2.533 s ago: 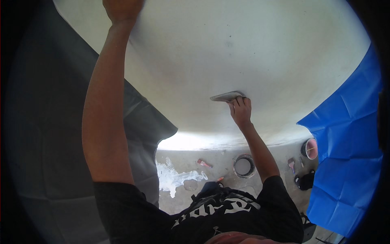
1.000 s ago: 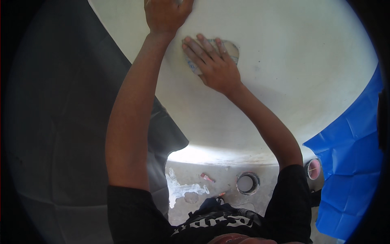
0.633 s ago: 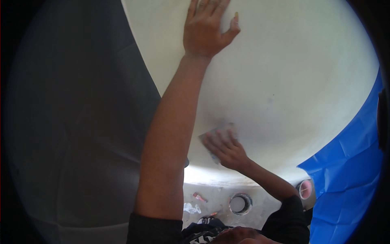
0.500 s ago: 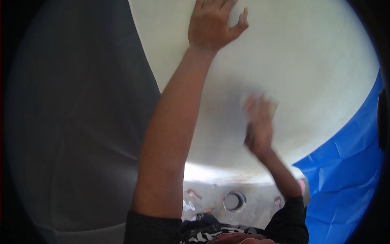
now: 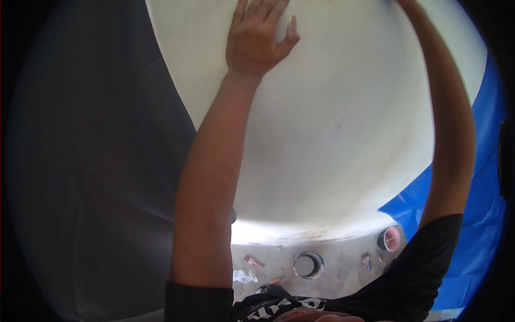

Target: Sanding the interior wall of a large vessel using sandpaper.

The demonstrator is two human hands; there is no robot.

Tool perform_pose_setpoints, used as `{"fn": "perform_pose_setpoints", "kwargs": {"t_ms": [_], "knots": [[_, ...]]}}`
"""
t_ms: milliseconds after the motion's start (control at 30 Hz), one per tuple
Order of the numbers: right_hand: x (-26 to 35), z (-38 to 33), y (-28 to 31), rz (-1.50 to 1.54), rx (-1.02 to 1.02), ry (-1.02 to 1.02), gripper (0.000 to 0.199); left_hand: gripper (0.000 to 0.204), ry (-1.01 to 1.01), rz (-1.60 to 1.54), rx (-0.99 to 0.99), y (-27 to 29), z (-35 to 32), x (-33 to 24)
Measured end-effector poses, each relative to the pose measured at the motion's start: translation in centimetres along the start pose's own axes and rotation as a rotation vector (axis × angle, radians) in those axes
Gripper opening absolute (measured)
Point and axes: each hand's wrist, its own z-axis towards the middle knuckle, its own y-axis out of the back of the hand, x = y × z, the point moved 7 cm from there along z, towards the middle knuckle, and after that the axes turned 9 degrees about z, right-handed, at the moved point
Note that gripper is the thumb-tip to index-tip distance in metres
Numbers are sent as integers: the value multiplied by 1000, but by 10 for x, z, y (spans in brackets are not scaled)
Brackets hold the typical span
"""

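A large, smooth, cream-white curved panel [image 5: 332,96] fills the middle and upper part of the view. My left hand [image 5: 256,43] lies flat against its upper left part, fingers extended and thumb spread, with nothing visible in its grasp. Up along the panel's right side stretches my right forearm [image 5: 448,118]. The right hand itself is beyond the top edge, so its fingers and anything in them are hidden. Small dark marks show on the panel between the two arms.
Dark grey sheeting [image 5: 96,161] hangs on the left, creased blue sheeting [image 5: 477,225] on the right. Below the panel, the grey floor bears a round container [image 5: 306,265], a pink-lined bucket [image 5: 391,239], a brush [image 5: 366,261], a red-handled brush [image 5: 253,261] and crumpled clear plastic [image 5: 244,277].
My right hand, blurred low on the panel earlier with a pale flat piece under its fingers, has swept up and right out of view. The left hand shifted slightly left in the picture.
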Motion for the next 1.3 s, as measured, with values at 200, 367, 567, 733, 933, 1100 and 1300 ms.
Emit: {"fn": "perform_pose_setpoints", "kwargs": {"t_ms": [200,367,567,733,933,1100,1300], "knots": [[18,-27,-16,-54,-49,264,67,53,-68,113,-15,-16,-5,16],[13,-72,-8,-128,72,238,60,54,33,95,151,-12,0,3],[-7,-179,-18,-21,133,740,51,53,-96,58,-163,-22,-11,10],[-20,-278,-37,-54,303,556,65,53,35,106,155,-3,-2,-5],[-27,-411,-66,-70,581,414,83,55,47,81,167,0,-9,-4],[-60,-556,-77,-57,585,595,75,59,-25,51,72,-16,-12,-8],[-28,-710,-51,353,972,-92,73,61,-47,-212,-162,-17,-19,1]]}}
